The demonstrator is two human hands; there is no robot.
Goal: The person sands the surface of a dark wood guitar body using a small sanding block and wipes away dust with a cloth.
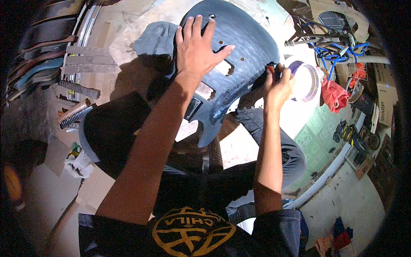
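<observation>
A dark grey-blue electric guitar body (252,38) lies tilted in front of me, with holes and cut-outs through its face. Its surface has a cloudy, streaked look. My left hand (198,51) rests flat on the body's upper left part, fingers spread and thumb out to the side. At the right edge of the body, my right hand (279,83) is closed in a pinch. Between its fingers is a small reddish-orange and dark piece (270,68), pressed at the rim; its kind is too small to tell.
Right of the body stands a round tub (305,81) with a pale purple rim. Beyond it are blue cords (342,53), a red cloth (335,95) and cardboard boxes (385,103). Several dark curved pieces (40,64) stack at the left, near springs (75,112) and a white crumpled bag (79,165).
</observation>
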